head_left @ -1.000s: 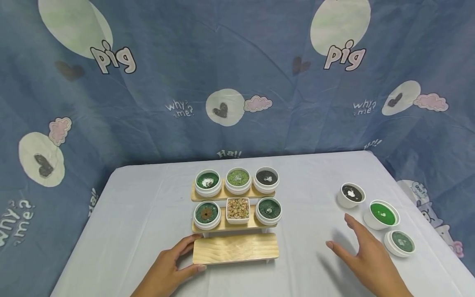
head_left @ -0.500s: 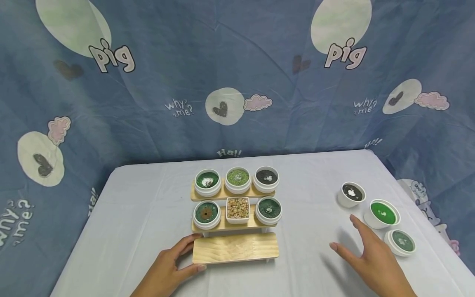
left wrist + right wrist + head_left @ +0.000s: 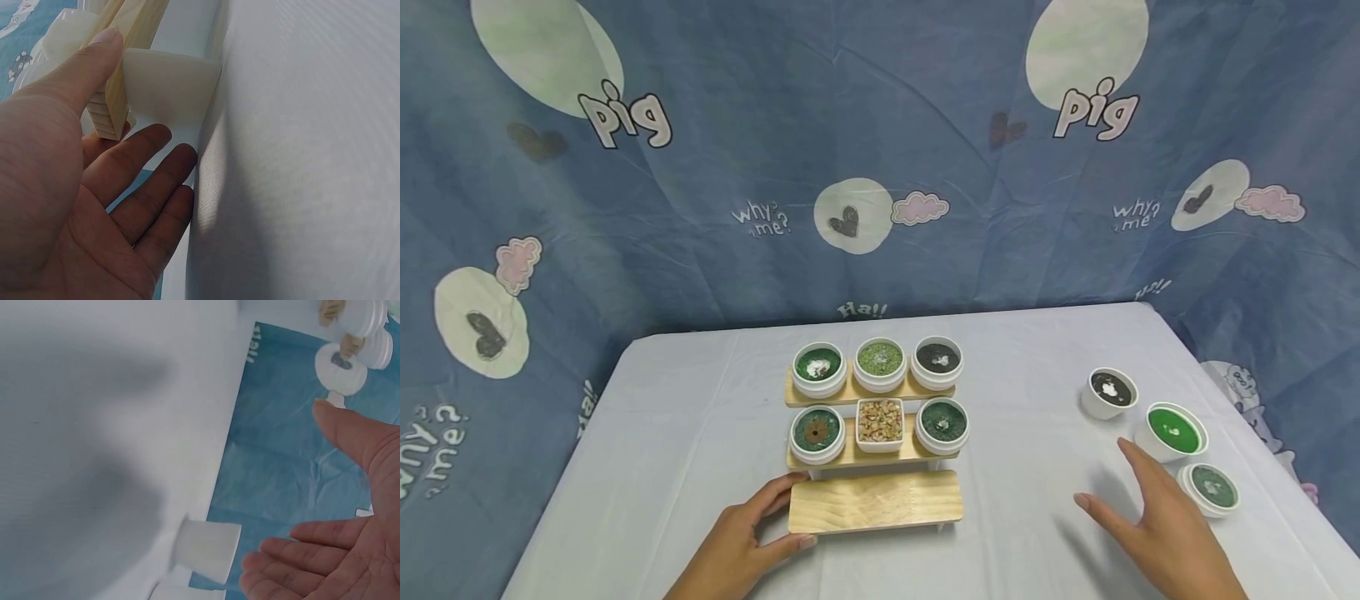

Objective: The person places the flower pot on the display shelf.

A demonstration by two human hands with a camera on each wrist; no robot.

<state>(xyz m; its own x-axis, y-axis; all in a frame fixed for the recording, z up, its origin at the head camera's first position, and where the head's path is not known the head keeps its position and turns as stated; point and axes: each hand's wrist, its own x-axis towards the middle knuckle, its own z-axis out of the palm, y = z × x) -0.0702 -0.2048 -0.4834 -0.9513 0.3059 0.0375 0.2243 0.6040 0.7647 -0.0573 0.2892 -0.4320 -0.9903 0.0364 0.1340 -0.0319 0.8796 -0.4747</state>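
My left hand point(image 3: 737, 533) pinches the left end of the bare lowest step point(image 3: 876, 502) of a stepped wooden display stand. In the left wrist view its thumb point(image 3: 94, 65) lies along the board's edge, near a whitish support point(image 3: 172, 84); the other fingers spread below. My right hand point(image 3: 1172, 525) hovers above the cloth with thumb and fingers apart, holding nothing. Beside it are a white cup with dark filling point(image 3: 1109, 393), a bowl with bright green filling point(image 3: 1172, 432) and a small bowl with dull green filling point(image 3: 1208, 490).
The middle step point(image 3: 853, 451) carries two round bowls and a square dish of chopped nuts point(image 3: 881, 423). On the back step point(image 3: 852, 392) stand three round bowls, one topped light green point(image 3: 881, 363). White cloth point(image 3: 685, 442) covers the table; a blue printed curtain point(image 3: 722, 167) hangs behind.
My right hand has drifted slightly right, toward the loose bowls. The left hand keeps its hold on the step, and the bowls stay put.
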